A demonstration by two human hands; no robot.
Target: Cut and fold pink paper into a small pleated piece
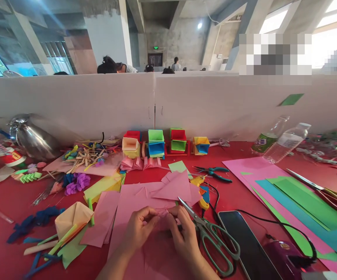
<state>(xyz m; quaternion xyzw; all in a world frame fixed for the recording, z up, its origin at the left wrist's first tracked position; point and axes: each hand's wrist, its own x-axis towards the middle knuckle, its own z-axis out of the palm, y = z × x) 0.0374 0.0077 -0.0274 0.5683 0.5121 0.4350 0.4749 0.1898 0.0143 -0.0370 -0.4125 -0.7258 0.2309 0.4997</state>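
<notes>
Over a sheet of pink paper [127,202], my left hand [141,228] and my right hand [185,232] meet with fingertips pinched. Between them is a small pink paper strip [163,212], mostly covered by the fingers. Right beside my right hand lie green-handled scissors [205,229], blades pointing up and left. Cut pink paper pieces [175,188] rest just beyond my fingers. Left of my left hand is a stack of pink rectangles [100,219]. A yellow glue gun [204,198] and teal-handled pliers [215,173] lie beyond my right hand.
Small folded paper boxes [156,149] line the white partition [98,101]. A phone [245,245], coloured sheets [299,202] and two bottles [287,143] occupy the right. A steel jug [35,138], wooden sticks [88,155] and a peach paper box [72,219] are left. Cables cross the right side.
</notes>
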